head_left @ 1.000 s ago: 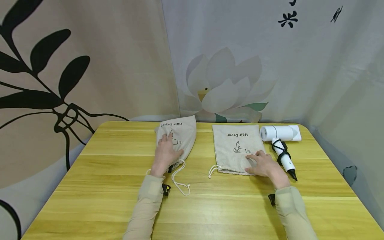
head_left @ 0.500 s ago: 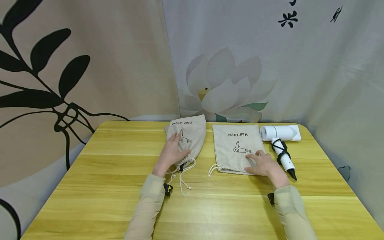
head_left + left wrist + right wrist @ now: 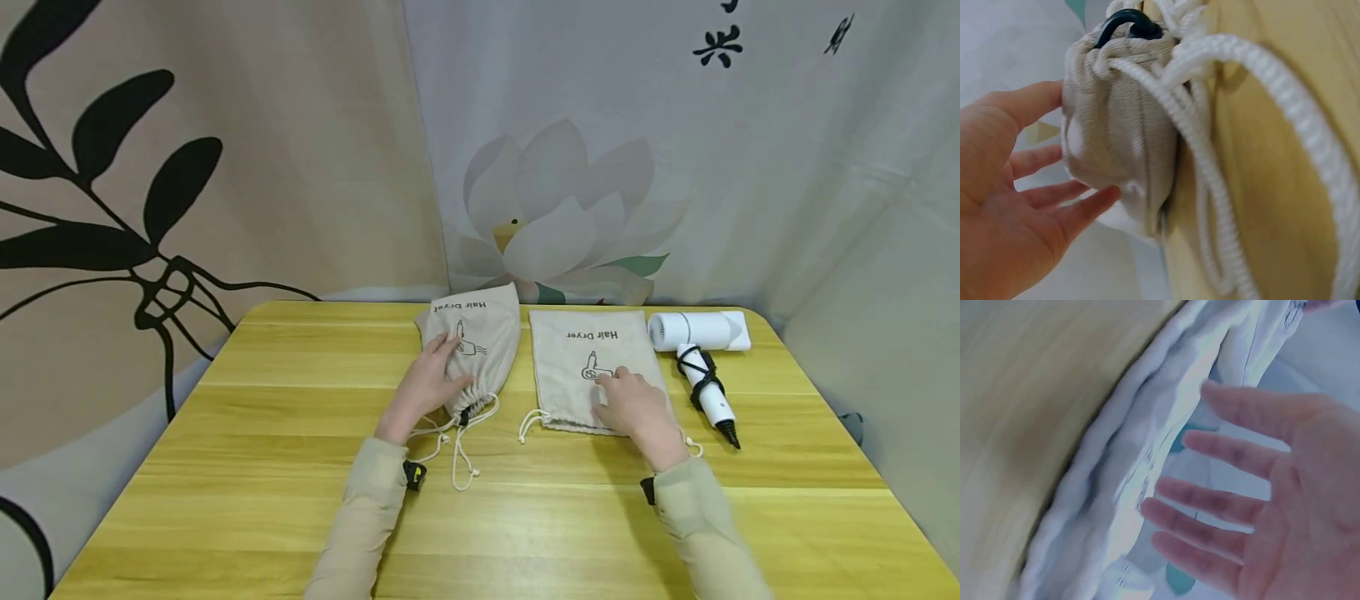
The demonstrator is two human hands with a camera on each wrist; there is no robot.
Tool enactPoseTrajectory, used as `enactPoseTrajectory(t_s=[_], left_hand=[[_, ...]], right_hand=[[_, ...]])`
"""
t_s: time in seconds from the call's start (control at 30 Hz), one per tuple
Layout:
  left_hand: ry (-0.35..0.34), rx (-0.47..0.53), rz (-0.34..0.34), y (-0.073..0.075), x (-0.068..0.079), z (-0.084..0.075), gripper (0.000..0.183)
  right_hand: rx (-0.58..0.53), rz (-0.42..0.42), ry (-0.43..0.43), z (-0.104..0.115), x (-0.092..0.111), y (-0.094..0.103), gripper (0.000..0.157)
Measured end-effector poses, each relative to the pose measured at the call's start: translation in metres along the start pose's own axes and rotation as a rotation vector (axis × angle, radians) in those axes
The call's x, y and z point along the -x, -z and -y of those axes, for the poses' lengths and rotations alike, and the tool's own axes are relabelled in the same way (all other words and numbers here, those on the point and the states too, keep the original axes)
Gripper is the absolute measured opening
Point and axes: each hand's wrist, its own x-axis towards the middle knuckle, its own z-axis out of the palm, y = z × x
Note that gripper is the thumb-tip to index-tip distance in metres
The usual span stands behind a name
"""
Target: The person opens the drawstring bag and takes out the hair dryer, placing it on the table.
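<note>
A plump cloth drawstring bag (image 3: 491, 358), printed "Hair Dryer", lies left of centre with its mouth gathered. My left hand (image 3: 426, 385) rests along its left side, fingers extended. In the left wrist view, the fingertips touch the cloth, and a dark loop (image 3: 1129, 25) pokes out of the mouth beside white cords (image 3: 1200, 144). What fills the bag is hidden. A flatter bag (image 3: 558, 383) with the same print lies to its right. My right hand (image 3: 637, 408) is over its lower right part; the right wrist view shows straight, spread fingers close over the cloth.
A white hair dryer (image 3: 701, 332) lies at the back right, its handle (image 3: 708, 387) toward me with a black cord wound round it. The wooden table (image 3: 525, 533) ends at a printed curtain (image 3: 337, 167) behind.
My left hand and the plump bag have shifted right, closer to the flat bag. My right hand has moved left across the flat bag, uncovering a drawstring end at its right corner.
</note>
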Motion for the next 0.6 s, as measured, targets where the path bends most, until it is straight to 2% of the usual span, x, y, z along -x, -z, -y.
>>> enactPoseTrajectory(t_s=[0.13,0.27,0.4,0.6], left_hand=[[-0.013,-0.055,-0.028,0.006,0.006,-0.005,0.064],[-0.021,-0.105,-0.031,0.011,0.014,-0.013,0.051],[-0.026,-0.174,0.007,0.014,0.023,-0.02,0.045],[-0.023,-0.231,0.082,0.014,0.031,-0.024,0.052]], right_hand=[[-0.01,-0.108,0.058,0.024,-0.009,-0.003,0.038],[-0.037,-0.209,0.175,0.05,-0.019,-0.007,0.032],[-0.058,-0.244,0.289,0.072,-0.027,-0.012,0.032],[-0.07,-0.264,0.403,0.096,-0.036,-0.019,0.036]])
